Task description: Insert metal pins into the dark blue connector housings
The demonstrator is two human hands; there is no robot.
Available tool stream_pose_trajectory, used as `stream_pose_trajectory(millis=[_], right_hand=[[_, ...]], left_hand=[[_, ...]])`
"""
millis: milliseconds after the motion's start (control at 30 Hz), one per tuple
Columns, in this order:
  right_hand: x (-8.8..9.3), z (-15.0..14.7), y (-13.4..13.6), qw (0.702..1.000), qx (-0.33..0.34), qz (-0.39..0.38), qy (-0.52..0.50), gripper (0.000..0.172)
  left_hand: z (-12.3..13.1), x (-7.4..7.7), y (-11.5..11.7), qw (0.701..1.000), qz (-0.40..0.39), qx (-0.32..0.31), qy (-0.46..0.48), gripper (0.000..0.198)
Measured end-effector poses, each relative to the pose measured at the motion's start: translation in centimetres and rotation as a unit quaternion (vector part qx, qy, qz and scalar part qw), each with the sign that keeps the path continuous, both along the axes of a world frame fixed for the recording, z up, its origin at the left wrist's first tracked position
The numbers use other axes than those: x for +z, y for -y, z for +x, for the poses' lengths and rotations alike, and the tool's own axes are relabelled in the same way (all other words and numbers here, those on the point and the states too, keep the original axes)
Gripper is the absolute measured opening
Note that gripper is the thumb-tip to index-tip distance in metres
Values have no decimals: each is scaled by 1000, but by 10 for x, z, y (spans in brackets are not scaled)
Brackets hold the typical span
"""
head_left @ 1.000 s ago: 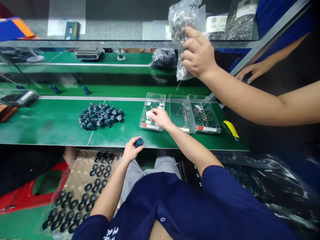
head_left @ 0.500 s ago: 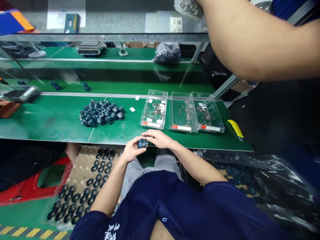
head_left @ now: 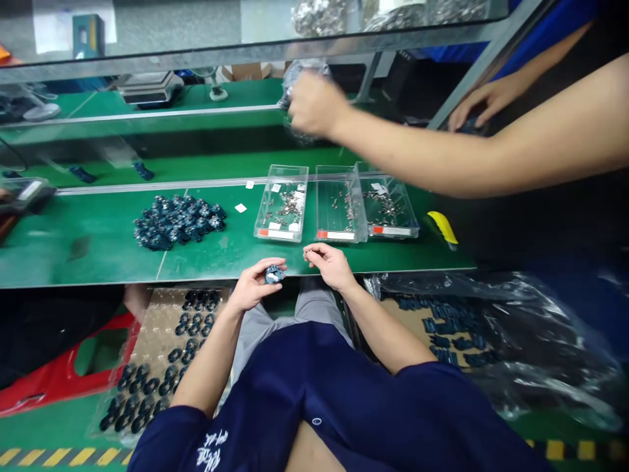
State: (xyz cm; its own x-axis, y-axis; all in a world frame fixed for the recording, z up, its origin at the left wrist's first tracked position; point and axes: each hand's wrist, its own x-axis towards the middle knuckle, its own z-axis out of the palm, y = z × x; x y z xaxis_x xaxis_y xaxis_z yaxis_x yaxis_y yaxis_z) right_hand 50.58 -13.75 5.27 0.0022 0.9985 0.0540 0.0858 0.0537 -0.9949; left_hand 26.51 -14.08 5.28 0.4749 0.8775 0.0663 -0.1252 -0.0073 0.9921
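Note:
A small dark-blue molded part (head_left: 274, 274) with a light spot on it is held between the thumb and fingers of my left hand (head_left: 251, 286), just over the front edge of the green bench. My right hand (head_left: 333, 265) is a short way to the right, apart from that part. Its thumb and fingertips are pinched around something tiny that I cannot make out. Beyond my hands stand clear plastic trays of small metal pieces: a left tray (head_left: 263, 223), a middle tray (head_left: 324, 216) and a right tray (head_left: 410, 216). A heap of similar dark-blue parts (head_left: 179, 221) lies to the left.
Another person's blurred hand (head_left: 317, 105) and forearm reach across above the trays from the right. A yellow cutter (head_left: 443, 228) lies at the bench's right. Below are a sheet of black rings (head_left: 184, 324) and a box of blue parts (head_left: 455, 328). A scale (head_left: 150, 88) stands behind.
My right hand has moved away from the part in my left hand, to the right, fingertips pinched. The other person's arm has come lower, over the back of the bench. The camera view has shifted.

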Motion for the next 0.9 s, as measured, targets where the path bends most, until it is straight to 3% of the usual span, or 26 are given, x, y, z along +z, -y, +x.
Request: stream_pose_trajectory(millis=[133,233,333,467,600,733,833,900], right_hand=[[-5,60,1,986,-119,15,116,28],[-7,95,-19,940,-187,76,276,27],[-8,111,-50,905,-197,91,366,25],[-6,116,-64,896,-217,91,377,32],[-13,118,-35,897,-259,118,337,31],[-29,127,-4,911,-260,87,309,33],[-29,156,-2,906,-277,49,315,34],[-16,187,-10,888,-306,30,342,29]], left_hand=[[6,-10,-3,998,19,35,-58,55],[13,-18,-4,995,22,35,-94,59],[22,-23,-2,995,-10,44,-85,65],[31,-24,1,994,-33,86,-55,65],[37,-15,1,993,-14,107,-57,62],[40,-7,-1,993,-10,100,-57,58],[42,-7,-2,994,-10,89,-58,58],[43,-10,-1,995,-15,88,-47,58]])
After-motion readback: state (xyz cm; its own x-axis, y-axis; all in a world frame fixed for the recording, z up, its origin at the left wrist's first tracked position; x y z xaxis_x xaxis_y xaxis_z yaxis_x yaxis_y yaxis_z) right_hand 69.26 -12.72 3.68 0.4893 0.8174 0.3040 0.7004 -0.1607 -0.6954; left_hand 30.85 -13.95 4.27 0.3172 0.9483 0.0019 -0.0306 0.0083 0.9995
